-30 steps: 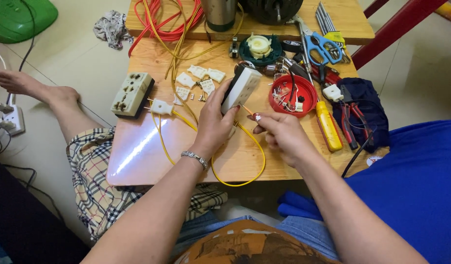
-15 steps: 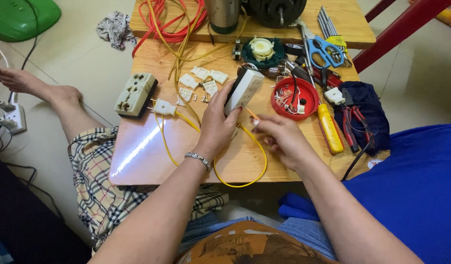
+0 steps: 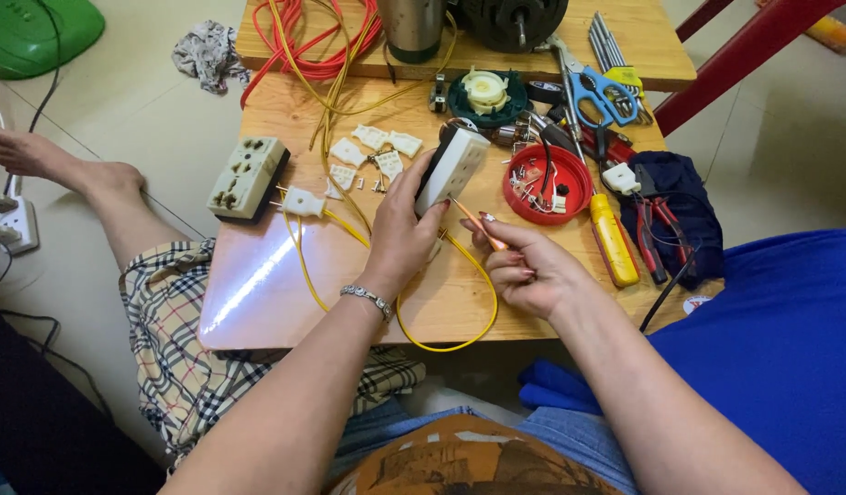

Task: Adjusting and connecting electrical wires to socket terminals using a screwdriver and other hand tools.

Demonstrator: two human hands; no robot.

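Socket block (image 3: 452,168), gripped by left hand (image 3: 400,240); right hand (image 3: 524,266) pinches screwdriver (image 3: 473,223) at its 5 o'clock; tip may slip.

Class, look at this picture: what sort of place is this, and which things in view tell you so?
Probably a home spot for electrical repair, worked from the floor: a low wooden table holds a yellow screwdriver, blue-handled scissors and coils of red and yellow wire.

You have only 1 view, from the camera on your head, looking steeply down and forward from close above your forearms onto the low wooden table (image 3: 285,119), with your lap at the bottom edge and floor at both sides.
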